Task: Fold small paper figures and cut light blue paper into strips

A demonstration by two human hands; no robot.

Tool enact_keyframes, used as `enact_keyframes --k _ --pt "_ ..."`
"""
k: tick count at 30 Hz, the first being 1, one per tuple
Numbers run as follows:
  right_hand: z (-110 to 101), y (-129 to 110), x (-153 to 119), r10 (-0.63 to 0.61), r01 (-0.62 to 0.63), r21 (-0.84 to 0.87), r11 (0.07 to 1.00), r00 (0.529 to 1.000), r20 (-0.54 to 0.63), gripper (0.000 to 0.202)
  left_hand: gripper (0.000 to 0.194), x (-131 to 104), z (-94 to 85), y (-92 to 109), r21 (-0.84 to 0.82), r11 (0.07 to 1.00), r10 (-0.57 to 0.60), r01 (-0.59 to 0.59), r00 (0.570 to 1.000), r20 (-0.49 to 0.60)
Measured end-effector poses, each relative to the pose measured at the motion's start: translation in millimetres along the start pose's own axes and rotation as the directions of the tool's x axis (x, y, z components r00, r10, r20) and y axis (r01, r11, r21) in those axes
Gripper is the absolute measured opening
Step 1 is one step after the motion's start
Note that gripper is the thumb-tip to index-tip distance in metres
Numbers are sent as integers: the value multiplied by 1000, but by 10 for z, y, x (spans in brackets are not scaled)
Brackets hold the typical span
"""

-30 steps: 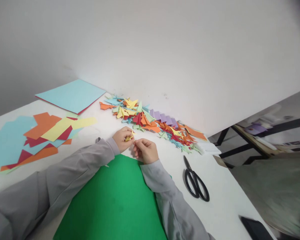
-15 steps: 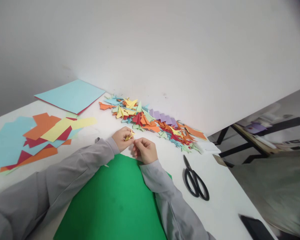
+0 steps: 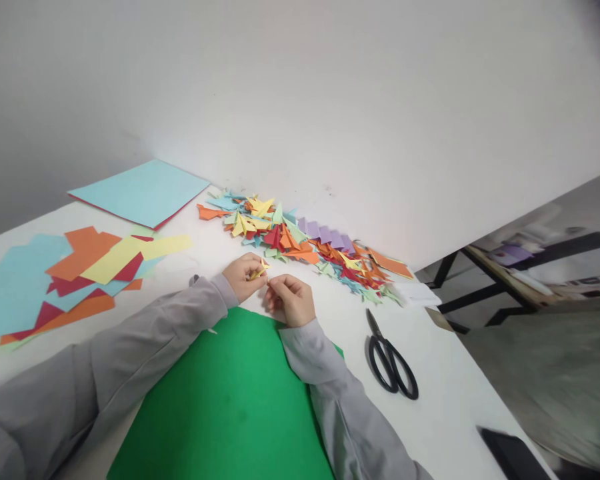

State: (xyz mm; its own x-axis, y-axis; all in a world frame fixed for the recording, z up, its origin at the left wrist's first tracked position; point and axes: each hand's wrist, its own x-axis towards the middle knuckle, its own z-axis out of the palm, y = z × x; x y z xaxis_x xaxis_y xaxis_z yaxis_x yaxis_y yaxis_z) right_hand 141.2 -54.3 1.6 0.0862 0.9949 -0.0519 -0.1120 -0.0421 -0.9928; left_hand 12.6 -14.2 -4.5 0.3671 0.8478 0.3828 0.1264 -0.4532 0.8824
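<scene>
My left hand (image 3: 243, 276) and my right hand (image 3: 291, 300) meet over the white table (image 3: 445, 413), both pinching a small folded yellow paper piece (image 3: 259, 270) between their fingertips. Most of the piece is hidden by the fingers. Both forearms, in grey sleeves, rest across a large green paper sheet (image 3: 230, 407) that lies right in front of me. Beyond the hands, along the wall, lies a long heap of folded coloured paper shapes (image 3: 305, 247).
Black scissors (image 3: 391, 363) lie shut to the right of my right arm. Loose cut sheets in orange, yellow, red and blue (image 3: 80, 273) lie at the left, a light blue sheet (image 3: 143, 192) behind them. A dark flat object (image 3: 510, 457) sits at the table's right corner.
Both hands stay together on the yellow piece; the fingers shift only slightly. The view has crept up a little.
</scene>
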Motion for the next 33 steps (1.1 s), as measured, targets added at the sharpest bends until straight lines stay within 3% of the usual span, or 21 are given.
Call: enact_keyframes --k 12,21,33 --pt "22 -10 -8 -76 76 -21 997 997 -1 16 11 0 -7 -9 -2 1000 7 -7 1000 9" --pt "-18 5 16 -8 -3 107 994 994 106 14 11 -8 -11 23 -51 998 -41 43 998 48" --pt "16 -15 -5 -37 38 -9 999 998 54 14 9 -10 -2 8 21 1000 6 -7 1000 22"
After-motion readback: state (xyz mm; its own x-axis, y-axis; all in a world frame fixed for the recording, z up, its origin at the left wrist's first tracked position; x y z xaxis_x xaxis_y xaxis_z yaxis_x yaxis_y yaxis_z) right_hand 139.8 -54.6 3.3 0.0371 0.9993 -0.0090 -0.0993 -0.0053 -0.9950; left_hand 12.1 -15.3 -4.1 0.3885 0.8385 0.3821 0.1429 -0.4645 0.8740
